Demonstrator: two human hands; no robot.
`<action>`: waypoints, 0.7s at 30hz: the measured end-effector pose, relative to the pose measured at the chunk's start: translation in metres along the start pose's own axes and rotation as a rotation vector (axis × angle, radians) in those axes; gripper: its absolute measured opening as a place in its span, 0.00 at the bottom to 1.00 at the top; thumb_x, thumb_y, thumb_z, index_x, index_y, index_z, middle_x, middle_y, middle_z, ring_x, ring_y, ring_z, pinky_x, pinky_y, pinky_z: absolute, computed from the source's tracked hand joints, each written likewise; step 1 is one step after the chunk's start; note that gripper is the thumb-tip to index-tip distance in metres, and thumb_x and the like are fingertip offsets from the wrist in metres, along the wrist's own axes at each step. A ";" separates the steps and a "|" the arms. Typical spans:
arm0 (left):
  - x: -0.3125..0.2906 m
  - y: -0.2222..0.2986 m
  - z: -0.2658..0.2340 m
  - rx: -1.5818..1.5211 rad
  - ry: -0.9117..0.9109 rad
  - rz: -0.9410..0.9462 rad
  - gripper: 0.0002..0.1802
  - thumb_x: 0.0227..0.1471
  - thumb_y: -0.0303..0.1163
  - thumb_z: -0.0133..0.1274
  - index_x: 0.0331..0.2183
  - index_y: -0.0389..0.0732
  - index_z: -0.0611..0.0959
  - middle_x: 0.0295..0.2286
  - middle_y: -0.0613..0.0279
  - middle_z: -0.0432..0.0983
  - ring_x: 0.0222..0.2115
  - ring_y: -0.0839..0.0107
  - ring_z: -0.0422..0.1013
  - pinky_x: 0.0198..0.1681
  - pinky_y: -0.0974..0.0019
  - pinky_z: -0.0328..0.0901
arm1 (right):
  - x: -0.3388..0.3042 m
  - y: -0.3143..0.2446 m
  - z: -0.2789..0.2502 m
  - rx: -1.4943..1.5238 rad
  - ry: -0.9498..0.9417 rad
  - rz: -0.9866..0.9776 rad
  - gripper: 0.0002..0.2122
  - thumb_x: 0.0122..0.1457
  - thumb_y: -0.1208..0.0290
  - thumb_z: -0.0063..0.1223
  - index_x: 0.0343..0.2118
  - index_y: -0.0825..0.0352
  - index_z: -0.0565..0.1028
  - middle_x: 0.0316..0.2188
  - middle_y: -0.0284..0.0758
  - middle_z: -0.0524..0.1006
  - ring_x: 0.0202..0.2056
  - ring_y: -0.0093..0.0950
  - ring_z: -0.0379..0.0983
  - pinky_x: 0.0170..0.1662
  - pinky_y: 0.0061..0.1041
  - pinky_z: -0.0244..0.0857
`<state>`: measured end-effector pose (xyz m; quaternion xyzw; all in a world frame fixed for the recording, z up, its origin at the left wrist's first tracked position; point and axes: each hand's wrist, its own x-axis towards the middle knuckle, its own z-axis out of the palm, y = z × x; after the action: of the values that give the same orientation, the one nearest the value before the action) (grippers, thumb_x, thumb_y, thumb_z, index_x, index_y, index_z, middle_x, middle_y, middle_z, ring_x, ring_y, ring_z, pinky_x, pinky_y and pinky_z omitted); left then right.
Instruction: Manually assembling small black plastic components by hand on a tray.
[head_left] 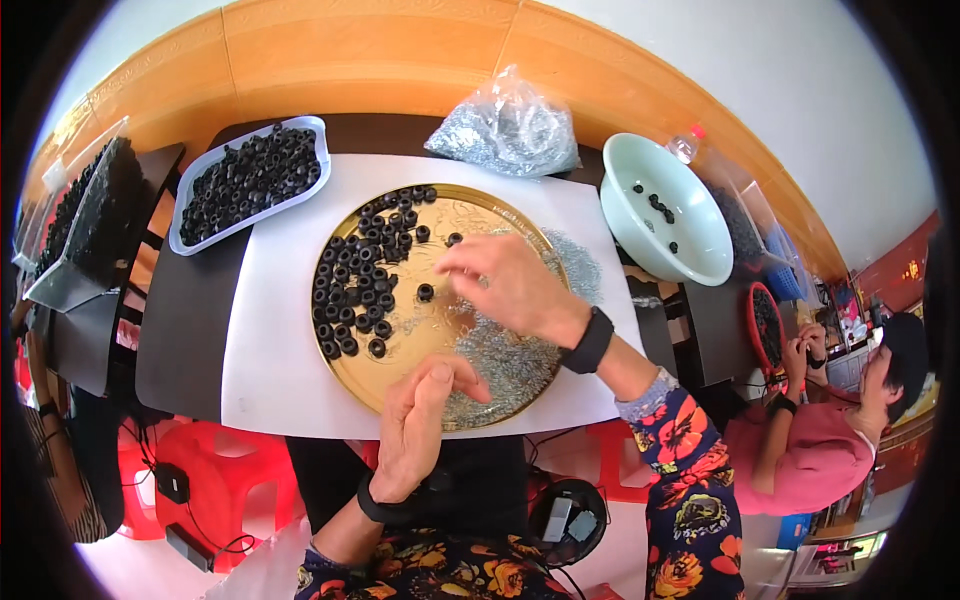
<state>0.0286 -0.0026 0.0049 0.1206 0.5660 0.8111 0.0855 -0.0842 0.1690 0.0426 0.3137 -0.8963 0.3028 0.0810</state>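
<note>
A round gold-coloured tray [405, 340] lies in front of me. Many small round black pieces with holes [355, 275] cover its left side. Fine silvery metal pieces [505, 365] are heaped at its lower right. Over the tray's middle hovers my right hand [510, 285], its bent fingers apart and nothing visible in them. One loose black piece [425, 292] lies beside its fingertips, another [455, 240] just beyond. My left hand [415, 415] is at the tray's near edge, thumb up and fingers loosely bent to the right, apparently holding nothing.
A white sheet [270, 330] lies under the tray. Around it stand a pale tub of black pieces [250, 180], a clear bag of silvery pieces [510, 130] and a pale green basin [640, 230] with a few black pieces. A co-worker [820, 430] sits at right; red stools [225, 470] stand below.
</note>
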 end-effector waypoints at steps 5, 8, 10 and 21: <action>-0.004 -0.001 -0.006 -0.035 0.007 0.030 0.19 0.64 0.37 0.38 0.34 0.33 0.77 0.28 0.59 0.76 0.32 0.72 0.71 0.41 0.68 0.64 | 0.000 -0.015 0.014 -0.355 -0.124 0.107 0.05 0.50 0.71 0.54 0.29 0.61 0.78 0.26 0.33 0.76 0.33 0.33 0.73 0.37 0.36 0.57; -0.002 0.005 -0.003 -0.024 -0.001 0.035 0.16 0.64 0.34 0.40 0.34 0.33 0.77 0.28 0.59 0.76 0.32 0.73 0.71 0.41 0.69 0.64 | -0.001 -0.004 0.016 -0.337 -0.077 0.069 0.05 0.48 0.71 0.53 0.28 0.62 0.78 0.26 0.33 0.76 0.32 0.34 0.73 0.37 0.36 0.57; -0.002 0.006 -0.003 -0.006 -0.005 0.023 0.15 0.64 0.33 0.40 0.34 0.33 0.77 0.28 0.60 0.76 0.32 0.74 0.71 0.41 0.70 0.64 | -0.001 -0.003 0.014 -0.411 -0.096 0.159 0.05 0.48 0.71 0.53 0.29 0.60 0.77 0.26 0.32 0.76 0.32 0.33 0.73 0.38 0.36 0.56; -0.002 0.008 -0.001 0.093 -0.011 0.028 0.11 0.62 0.30 0.42 0.38 0.35 0.77 0.31 0.63 0.76 0.34 0.77 0.70 0.41 0.71 0.64 | 0.000 -0.013 0.021 -0.310 -0.025 -0.043 0.09 0.47 0.71 0.53 0.34 0.59 0.77 0.28 0.31 0.75 0.34 0.31 0.70 0.41 0.35 0.55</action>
<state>0.0301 -0.0065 0.0118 0.1366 0.6007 0.7845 0.0716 -0.0752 0.1479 0.0322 0.3204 -0.9263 0.1550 0.1237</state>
